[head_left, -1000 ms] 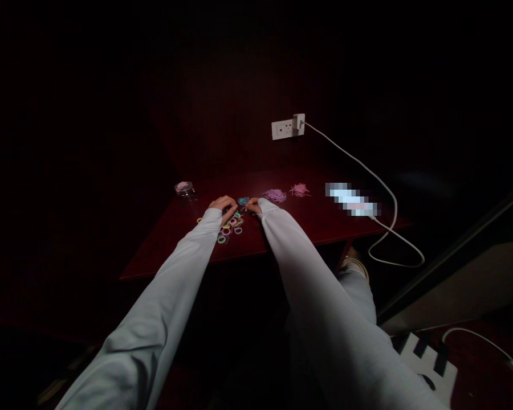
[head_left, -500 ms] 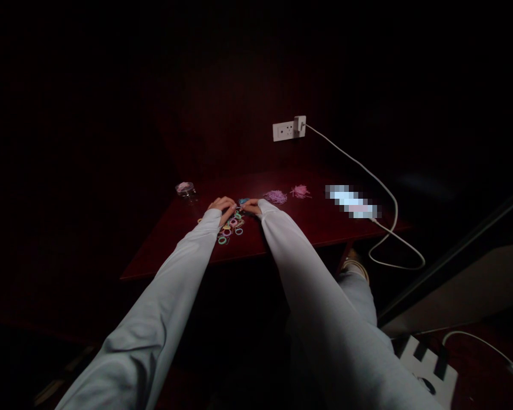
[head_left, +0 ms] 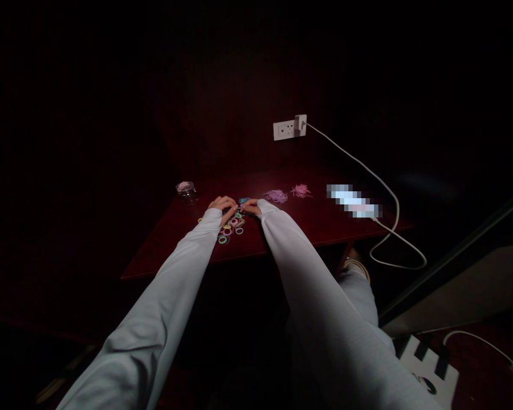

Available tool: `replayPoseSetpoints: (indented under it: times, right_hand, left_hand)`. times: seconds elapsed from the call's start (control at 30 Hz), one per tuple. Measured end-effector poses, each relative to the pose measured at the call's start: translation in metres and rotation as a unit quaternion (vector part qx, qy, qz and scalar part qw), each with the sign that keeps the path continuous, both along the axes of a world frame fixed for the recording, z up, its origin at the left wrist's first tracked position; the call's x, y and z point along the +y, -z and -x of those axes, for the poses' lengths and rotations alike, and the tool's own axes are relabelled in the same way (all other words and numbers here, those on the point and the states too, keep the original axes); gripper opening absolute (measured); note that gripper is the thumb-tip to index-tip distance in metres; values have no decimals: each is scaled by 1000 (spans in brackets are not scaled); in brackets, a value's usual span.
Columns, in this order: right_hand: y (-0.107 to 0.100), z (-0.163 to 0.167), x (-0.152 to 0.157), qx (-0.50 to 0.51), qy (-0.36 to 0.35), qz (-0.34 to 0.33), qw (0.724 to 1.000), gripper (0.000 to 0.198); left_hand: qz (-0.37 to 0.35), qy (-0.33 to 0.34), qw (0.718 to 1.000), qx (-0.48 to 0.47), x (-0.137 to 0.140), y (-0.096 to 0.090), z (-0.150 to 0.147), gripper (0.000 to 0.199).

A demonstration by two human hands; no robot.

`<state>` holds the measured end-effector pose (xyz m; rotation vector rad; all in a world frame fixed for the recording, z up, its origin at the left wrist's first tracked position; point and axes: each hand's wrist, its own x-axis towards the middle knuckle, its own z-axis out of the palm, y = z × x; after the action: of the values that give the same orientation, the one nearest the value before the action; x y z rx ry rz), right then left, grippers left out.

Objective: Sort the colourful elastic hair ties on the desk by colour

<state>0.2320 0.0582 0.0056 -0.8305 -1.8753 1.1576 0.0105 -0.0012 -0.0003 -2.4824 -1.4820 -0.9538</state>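
Observation:
My left hand rests over the left side of a small heap of coloured hair ties, its thumb and fingers drawn together. Across from it, my right hand has its fingers pinched at the heap's far right side. Whatever lies between the fingertips is too small and dark to name. A small blue pile sits just behind the fingertips. To the right are a pile of thin purple strips and a pile of pink ones.
A clear jar with something pale pink stands at the dark red table's back left. On the right lies a blurred bright phone-like object, its white cable looping past the table edge to a wall socket.
The view has shifted very slightly. Both hands stay at the heap of hair ties, with only small finger movement.

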Motion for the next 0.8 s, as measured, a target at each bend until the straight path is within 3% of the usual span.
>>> replayPoseSetpoints:
  times: [0.1, 0.33, 0.6, 0.8]
  right_hand:
    - [-4, 2, -5, -15, 18, 45, 999, 43]
    - [4, 6, -4, 30, 6, 17, 999, 37]
    - [9, 9, 9, 8, 5, 59, 998, 28]
    - [14, 10, 12, 7, 10, 53, 999, 30]
  left_hand:
    - [-4, -11, 1000, 6, -3, -1, -2, 33]
    - [-2, -45, 999, 12, -9, -5, -8, 30]
    - [1, -68, 998, 18, -14, -11, -14, 33]
    - [-4, -76, 997, 25, -14, -12, -14, 32]
